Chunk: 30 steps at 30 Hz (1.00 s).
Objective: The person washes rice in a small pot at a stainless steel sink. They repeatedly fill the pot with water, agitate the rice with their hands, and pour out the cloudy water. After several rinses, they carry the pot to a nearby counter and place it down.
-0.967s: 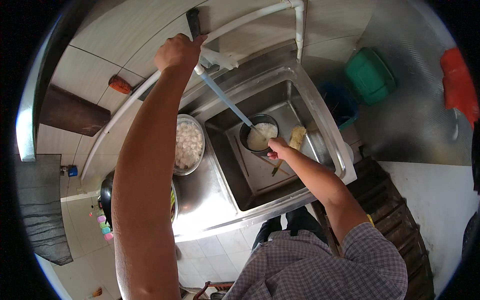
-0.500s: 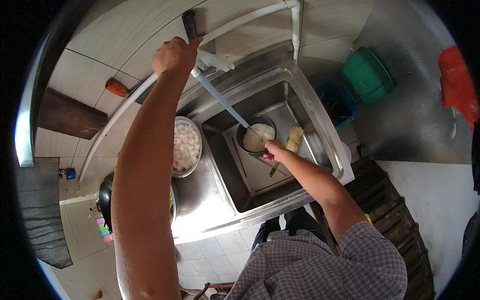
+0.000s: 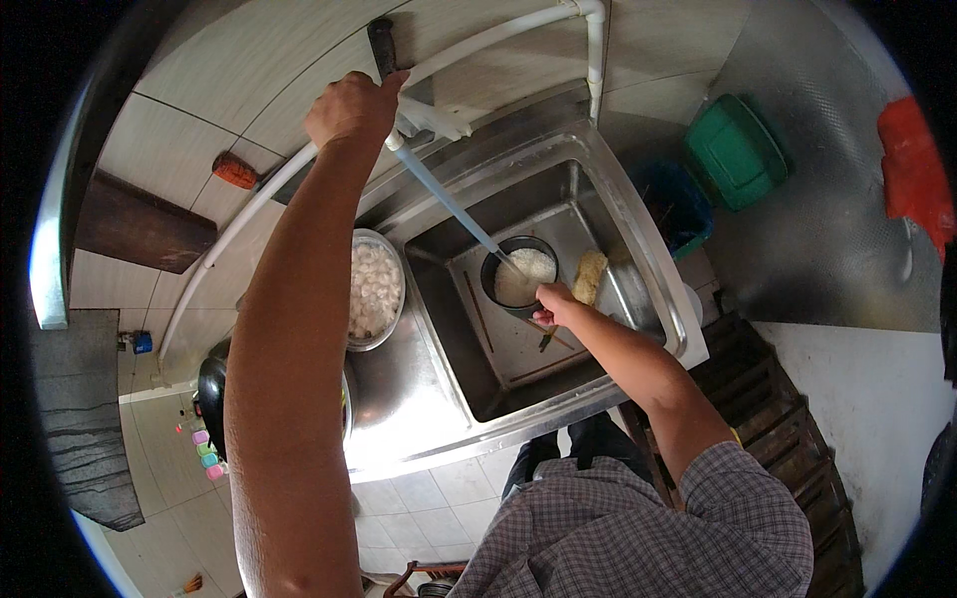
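Note:
My left hand (image 3: 351, 110) reaches up to the white wall pipe, closed at the top of a white tap fitting (image 3: 394, 140); what its fingers grip is hidden behind the hand. From the fitting a pale blue hose (image 3: 446, 194) slopes down into a dark round pot (image 3: 489, 287) in the sink. White rice (image 3: 530, 265) in cloudy water lies inside the pot, with the hose end over it. My right hand (image 3: 555, 303) pinches the pot's near right rim.
Right of the pot in the steel sink (image 3: 454, 369) lies a yellowish loofah-like scrubber (image 3: 589, 277). A bowl of white pieces (image 3: 375, 291) stands on the left drainboard. A black handle (image 3: 381, 46) sticks up behind my left hand. Beyond the sink's right edge are a green container (image 3: 736, 151) and a blue-lined bin (image 3: 678, 209).
My right hand and the pot have shifted slightly right and nearer to me. The left hand stays in its place at the pipe.

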Each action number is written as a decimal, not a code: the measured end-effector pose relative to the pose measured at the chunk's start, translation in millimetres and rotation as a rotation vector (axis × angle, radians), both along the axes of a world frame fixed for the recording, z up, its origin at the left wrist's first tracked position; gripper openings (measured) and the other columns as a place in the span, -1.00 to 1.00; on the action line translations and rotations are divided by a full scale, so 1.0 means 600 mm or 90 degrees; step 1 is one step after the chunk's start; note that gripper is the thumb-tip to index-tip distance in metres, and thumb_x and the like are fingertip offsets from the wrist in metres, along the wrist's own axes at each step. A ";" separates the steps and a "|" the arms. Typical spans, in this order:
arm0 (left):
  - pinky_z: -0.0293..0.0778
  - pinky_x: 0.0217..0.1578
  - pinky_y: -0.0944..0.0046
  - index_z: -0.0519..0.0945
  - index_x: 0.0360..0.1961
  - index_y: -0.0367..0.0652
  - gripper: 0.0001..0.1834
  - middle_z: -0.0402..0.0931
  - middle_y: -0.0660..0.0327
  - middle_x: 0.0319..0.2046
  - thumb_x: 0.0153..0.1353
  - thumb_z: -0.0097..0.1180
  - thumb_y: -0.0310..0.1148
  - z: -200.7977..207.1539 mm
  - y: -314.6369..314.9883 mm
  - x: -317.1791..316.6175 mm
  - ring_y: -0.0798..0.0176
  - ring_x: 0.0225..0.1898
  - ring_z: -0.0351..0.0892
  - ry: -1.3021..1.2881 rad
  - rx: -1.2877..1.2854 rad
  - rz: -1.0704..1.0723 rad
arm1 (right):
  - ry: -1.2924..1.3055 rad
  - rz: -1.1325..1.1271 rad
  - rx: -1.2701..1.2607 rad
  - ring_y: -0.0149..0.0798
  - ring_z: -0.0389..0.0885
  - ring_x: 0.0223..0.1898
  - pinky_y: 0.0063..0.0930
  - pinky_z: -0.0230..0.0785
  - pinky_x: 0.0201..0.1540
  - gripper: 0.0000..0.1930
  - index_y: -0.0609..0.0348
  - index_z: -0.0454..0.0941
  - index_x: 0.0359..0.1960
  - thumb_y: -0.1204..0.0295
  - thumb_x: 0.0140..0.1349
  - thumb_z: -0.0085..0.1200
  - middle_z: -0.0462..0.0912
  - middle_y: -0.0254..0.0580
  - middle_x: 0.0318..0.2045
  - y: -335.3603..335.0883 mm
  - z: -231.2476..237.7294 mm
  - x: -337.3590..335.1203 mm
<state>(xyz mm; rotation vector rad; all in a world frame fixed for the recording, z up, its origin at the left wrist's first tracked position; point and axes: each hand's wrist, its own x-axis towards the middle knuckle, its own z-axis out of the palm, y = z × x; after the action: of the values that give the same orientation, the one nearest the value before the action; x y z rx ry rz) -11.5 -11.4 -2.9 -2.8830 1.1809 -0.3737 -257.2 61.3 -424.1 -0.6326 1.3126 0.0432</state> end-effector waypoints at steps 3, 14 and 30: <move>0.61 0.03 0.03 0.79 -0.08 -0.05 -0.24 0.76 0.07 -0.06 0.26 0.05 0.46 0.001 0.001 -0.002 -0.01 0.04 0.74 -0.004 -0.008 -0.001 | -0.016 0.020 0.006 -0.21 0.64 -0.53 -0.16 0.62 -0.47 -0.79 0.21 0.51 -0.11 0.35 0.33 -0.01 0.62 -0.08 -0.40 -0.001 -0.020 -0.003; 0.61 0.05 0.03 0.78 -0.08 -0.06 -0.23 0.76 0.05 -0.07 0.26 0.05 0.47 0.004 0.001 -0.006 -0.01 0.04 0.74 0.018 -0.009 0.009 | -0.043 0.016 -0.006 -0.20 0.66 -0.56 -0.17 0.63 -0.56 -0.78 0.25 0.54 -0.14 0.35 0.36 -0.01 0.65 -0.04 -0.42 0.005 -0.039 -0.012; 0.63 0.02 0.01 0.79 -0.10 -0.09 -0.33 0.77 0.03 -0.11 0.28 0.13 0.35 0.006 -0.002 -0.011 -0.04 0.00 0.76 0.052 -0.034 0.014 | -0.047 0.042 -0.024 -0.16 0.72 -0.43 -0.20 0.61 -0.53 -0.80 0.29 0.52 -0.12 0.43 0.31 0.03 0.66 -0.02 -0.41 0.005 -0.037 -0.024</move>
<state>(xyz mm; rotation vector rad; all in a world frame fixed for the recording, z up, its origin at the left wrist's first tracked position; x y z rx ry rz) -18.4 -12.4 0.5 -2.9814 1.1675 -0.2953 -271.8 64.3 -446.6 -0.7022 1.2231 0.0483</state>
